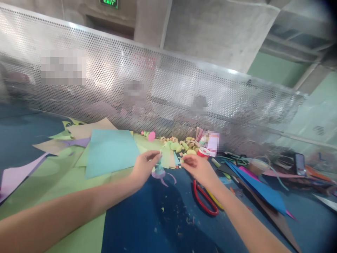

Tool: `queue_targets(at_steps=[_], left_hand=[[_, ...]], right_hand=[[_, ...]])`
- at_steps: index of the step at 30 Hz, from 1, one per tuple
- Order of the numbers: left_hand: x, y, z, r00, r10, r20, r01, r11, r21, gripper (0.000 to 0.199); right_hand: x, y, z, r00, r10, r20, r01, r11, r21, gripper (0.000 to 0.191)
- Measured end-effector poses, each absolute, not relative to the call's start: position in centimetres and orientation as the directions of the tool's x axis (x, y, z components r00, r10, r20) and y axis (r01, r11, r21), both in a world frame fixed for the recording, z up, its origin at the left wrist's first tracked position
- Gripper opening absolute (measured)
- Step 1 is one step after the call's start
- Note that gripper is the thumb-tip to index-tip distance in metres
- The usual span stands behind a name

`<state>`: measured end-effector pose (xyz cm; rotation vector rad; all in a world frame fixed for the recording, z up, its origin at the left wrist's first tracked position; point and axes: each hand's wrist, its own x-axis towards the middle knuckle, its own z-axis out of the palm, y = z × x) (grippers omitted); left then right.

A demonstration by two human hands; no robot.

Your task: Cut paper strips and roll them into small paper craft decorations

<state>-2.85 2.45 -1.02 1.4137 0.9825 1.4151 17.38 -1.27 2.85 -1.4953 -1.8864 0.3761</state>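
While the left hand (143,168) steadies a small paper ornament (159,173), the right hand (198,166) holds a pale scrap (181,161) apart from it.
From where I stand, the left fingers pinch the ornament near its top, over the blue surface (126,225), and the right fingertips grip the yellow-green scrap, though blur hides its shape. I'd judge the ornament partly made: its teal body and purple base look joined, with curled purple strips trailing below. The scrap is not on it, and how much else is left I cannot tell. Beyond the hands lies a heap of cut paper pieces (184,144), near a pink-and-green paper piece (151,136). A red looped handle (195,194) lies nearer, and a teal sheet (113,151) rests over green paper (86,228) at left.
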Motion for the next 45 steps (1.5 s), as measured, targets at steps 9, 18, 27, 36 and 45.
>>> queue_targets(at_steps=[9, 18, 27, 36, 45], left_hand=[[-2.0, 1.0, -1.0, 0.161, 0.950, 0.267, -0.060, -0.261, 0.964, 0.027], [-2.0, 1.1, -1.1, 0.183, 0.948, 0.260, -0.036, -0.258, 0.966, 0.029], [-1.9, 1.0, -1.1, 0.189, 0.945, 0.267, -0.047, -0.263, 0.964, 0.025], [-2.1, 0.9, -1.2, 0.211, 0.930, 0.301, -0.019, -0.304, 0.952, 0.021], [-2.1, 0.9, 0.1, 0.346, 0.902, 0.258, -0.179, -0.206, 0.962, 0.024]], right_hand=[[13.1, -2.1, 3.8, -0.036, 0.912, 0.410, 0.461, 0.379, -0.803, 0.019], [13.1, -1.6, 4.0, -0.044, 0.901, 0.431, 0.481, 0.397, -0.782, 0.021], [13.2, -1.5, 3.8, -0.062, 0.905, 0.420, 0.512, 0.390, -0.765, 0.020], [13.4, -1.3, 4.1, -0.090, 0.928, 0.360, 0.495, 0.356, -0.793, 0.023], [14.3, -1.4, 4.7, -0.163, 0.949, 0.270, 0.396, 0.314, -0.863, 0.030]])
